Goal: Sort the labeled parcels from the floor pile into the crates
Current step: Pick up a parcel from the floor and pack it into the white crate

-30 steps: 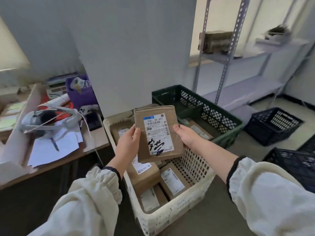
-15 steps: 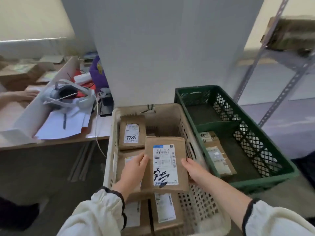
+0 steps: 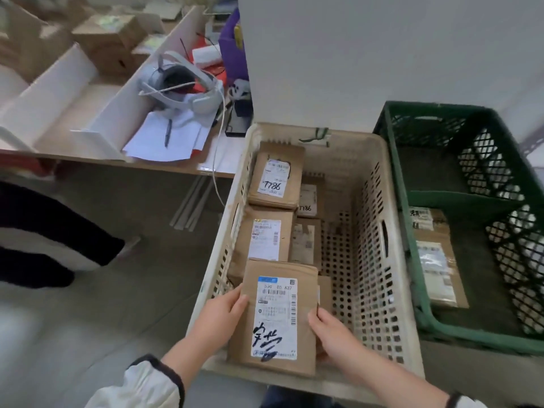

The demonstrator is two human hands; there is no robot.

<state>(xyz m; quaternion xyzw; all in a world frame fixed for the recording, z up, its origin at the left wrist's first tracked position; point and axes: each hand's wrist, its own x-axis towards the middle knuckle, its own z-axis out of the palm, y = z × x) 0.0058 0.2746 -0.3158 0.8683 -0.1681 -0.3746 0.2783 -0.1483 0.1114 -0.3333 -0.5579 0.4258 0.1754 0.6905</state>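
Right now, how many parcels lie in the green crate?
2: a small parcel by the divider of the green crate, a larger parcel overlapping its near edge. More may lie underneath.

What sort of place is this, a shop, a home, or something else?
Probably a parcel sorting room or mailroom. Brown labeled parcels lie in a beige crate, a green crate beside it holds more, and a desk with papers stands to the left.

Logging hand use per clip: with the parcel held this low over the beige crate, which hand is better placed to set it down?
Probably the right hand: it grips the parcel on the side facing bare crate floor, while the left hand reaches in across the left rim of the beige crate.
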